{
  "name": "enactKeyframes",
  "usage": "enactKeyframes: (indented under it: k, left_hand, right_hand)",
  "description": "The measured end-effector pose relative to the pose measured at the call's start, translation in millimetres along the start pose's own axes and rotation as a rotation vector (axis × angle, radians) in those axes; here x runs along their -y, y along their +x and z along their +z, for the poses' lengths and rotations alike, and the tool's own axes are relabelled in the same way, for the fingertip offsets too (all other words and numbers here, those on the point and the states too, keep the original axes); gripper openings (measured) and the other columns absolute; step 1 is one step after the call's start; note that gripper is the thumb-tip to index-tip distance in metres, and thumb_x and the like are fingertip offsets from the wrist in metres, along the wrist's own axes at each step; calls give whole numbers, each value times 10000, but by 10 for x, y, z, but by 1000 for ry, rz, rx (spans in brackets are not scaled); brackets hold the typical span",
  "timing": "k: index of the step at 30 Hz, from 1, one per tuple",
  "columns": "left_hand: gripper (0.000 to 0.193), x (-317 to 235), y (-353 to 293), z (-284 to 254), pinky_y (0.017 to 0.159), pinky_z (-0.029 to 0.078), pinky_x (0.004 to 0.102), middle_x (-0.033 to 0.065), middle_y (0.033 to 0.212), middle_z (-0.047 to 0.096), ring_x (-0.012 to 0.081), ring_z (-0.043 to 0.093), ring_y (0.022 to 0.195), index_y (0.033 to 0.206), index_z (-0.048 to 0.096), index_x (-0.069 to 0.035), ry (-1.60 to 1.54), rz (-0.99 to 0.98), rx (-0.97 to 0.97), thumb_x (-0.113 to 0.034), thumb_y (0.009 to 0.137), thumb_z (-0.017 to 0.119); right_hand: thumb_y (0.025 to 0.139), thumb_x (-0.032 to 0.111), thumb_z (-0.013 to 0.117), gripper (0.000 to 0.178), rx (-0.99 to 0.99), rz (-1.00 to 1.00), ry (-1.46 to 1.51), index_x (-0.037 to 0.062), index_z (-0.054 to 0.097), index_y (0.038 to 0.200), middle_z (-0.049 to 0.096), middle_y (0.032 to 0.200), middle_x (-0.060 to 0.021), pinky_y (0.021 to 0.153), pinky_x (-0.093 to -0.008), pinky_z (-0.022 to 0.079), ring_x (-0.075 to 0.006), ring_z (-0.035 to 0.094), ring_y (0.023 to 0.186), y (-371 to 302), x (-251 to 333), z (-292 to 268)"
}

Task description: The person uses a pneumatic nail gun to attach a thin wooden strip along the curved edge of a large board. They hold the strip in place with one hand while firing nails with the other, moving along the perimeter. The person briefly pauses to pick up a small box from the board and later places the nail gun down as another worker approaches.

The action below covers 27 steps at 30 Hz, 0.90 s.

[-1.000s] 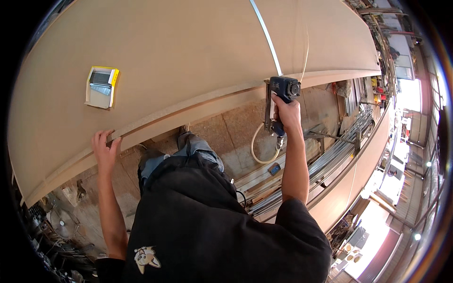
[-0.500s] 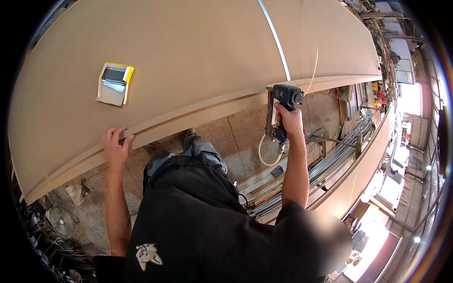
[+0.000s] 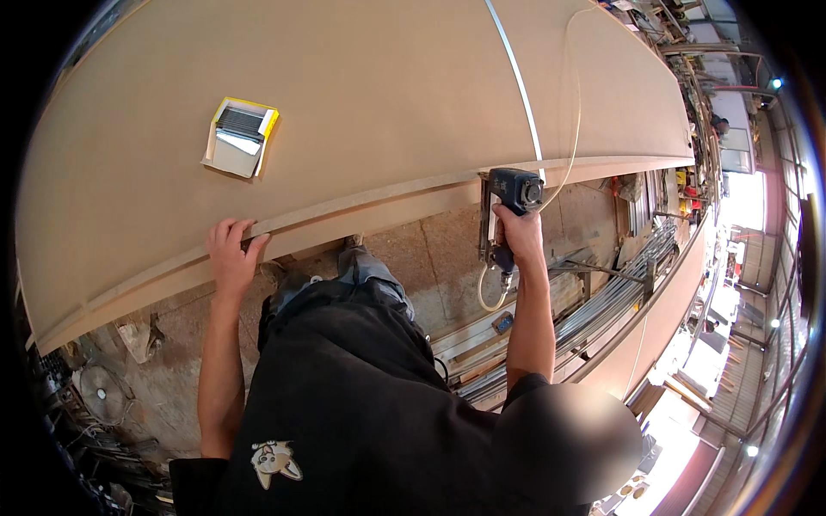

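Note:
A large brown board lies before me, with a narrow wooden strip along its near edge. My left hand grips that edge, fingers over the top and thumb on the near side. In my right hand is a dark blue air nail gun, held by its handle with the nose up against the board's edge. A pale air hose runs over the board beside the gun, and a loop of hose hangs below its handle. The fastening point itself is hidden behind the tool.
On the board lies an open yellow-and-white box of nail strips. A thin white strip crosses the board. Behind me are long metal rods on a rack and another brown board. A round fan stands at lower left.
The view has shifted slightly, so the box and left hand appear farther right. Against the white strip, the nail gun has moved a little left along the edge, still in my right hand.

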State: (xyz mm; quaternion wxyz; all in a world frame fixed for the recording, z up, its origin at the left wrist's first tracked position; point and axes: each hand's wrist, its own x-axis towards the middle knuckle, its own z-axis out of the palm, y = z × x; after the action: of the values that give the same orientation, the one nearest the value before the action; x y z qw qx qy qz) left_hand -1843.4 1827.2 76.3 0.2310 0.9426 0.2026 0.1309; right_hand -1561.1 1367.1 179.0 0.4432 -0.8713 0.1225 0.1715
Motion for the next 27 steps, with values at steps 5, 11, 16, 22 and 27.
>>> enactKeyframes:
  k: [5, 11, 16, 22, 27]
  left_hand:
    - [360, 11, -8, 10, 1041, 440, 498, 95, 1198, 634, 347, 581, 1177, 1180, 744, -105, -26, 5, 5, -326, 914, 842]
    - [376, 12, -22, 29, 1006, 444, 498, 91, 1190, 639, 340, 585, 1168, 1166, 732, -99, -37, 40, -36, -335, 901, 855]
    - [385, -5, -37, 36, 1028, 441, 504, 114, 1207, 632, 350, 587, 1176, 1185, 718, -90, -39, 54, -39, -349, 925, 837]
    - [540, -177, 62, 37, 1049, 424, 517, 111, 1260, 618, 342, 566, 1226, 1281, 693, -108, 26, 83, 76, -404, 867, 872]
    - [857, -990, 292, 226, 1087, 384, 529, 96, 1332, 563, 305, 521, 1276, 1425, 603, -133, 56, 259, 211, -490, 728, 952]
  right_hand:
    - [943, 176, 780, 265, 13, -20, -81, 33, 711, 731, 597, 555, -30, 468, -328, 433, -146, 563, 452, -139, 110, 163]
    - [949, 188, 776, 284, 35, -39, -66, 28, 702, 727, 594, 558, -33, 477, -323, 436, -145, 563, 460, -221, 169, 237]
    - [914, 224, 804, 276, -8, -24, -31, 8, 728, 759, 613, 577, -37, 510, -342, 467, -151, 593, 490, -219, 115, 236]
    - [952, 183, 776, 226, -25, -13, -26, 20, 716, 807, 591, 567, -39, 463, -329, 437, -155, 559, 450, -220, 110, 206]
    - [948, 187, 785, 230, -10, -7, -35, 26, 711, 802, 593, 567, -36, 464, -330, 443, -149, 565, 454, -147, 92, 107]
